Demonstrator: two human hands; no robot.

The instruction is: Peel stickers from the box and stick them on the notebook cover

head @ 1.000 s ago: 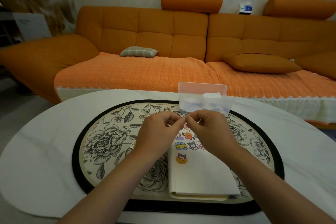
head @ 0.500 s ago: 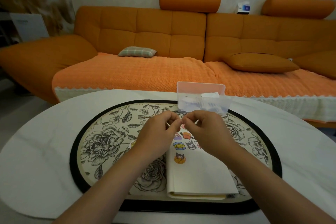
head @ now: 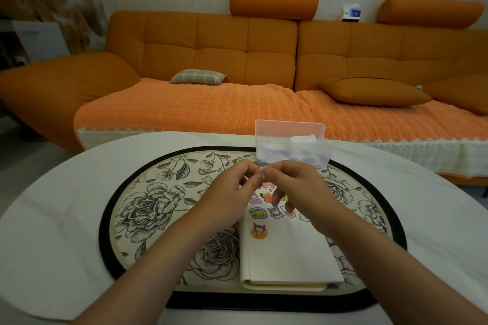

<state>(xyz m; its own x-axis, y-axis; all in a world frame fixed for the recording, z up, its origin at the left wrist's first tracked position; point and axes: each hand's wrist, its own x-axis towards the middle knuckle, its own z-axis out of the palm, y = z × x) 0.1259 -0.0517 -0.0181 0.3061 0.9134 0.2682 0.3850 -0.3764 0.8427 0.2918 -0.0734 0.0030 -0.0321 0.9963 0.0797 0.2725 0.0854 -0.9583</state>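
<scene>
The white notebook [head: 287,253] lies closed on the flower mat [head: 148,208], near the front edge of the mat, on the white oval bench [head: 52,232]. Its far end has small cartoon stickers [head: 260,212] on the cover. One round orange sticker [head: 258,230] sits a bit nearer than the rest.

Above the far end of the notebook, the two hands meet. The left hand [head: 232,192] and the right hand [head: 298,187] pinch fingertips together around something tiny. It is too small to tell what it is. The right hand's other fingers hang down over the stickers.

Just past the hands, beyond the notebook, stands the clear plastic sticker box [head: 293,145] with its lid up, at the far edge of the mat.

Behind the bench is a big orange sofa [head: 237,60] with a small checked pillow [head: 198,76] on it.
</scene>
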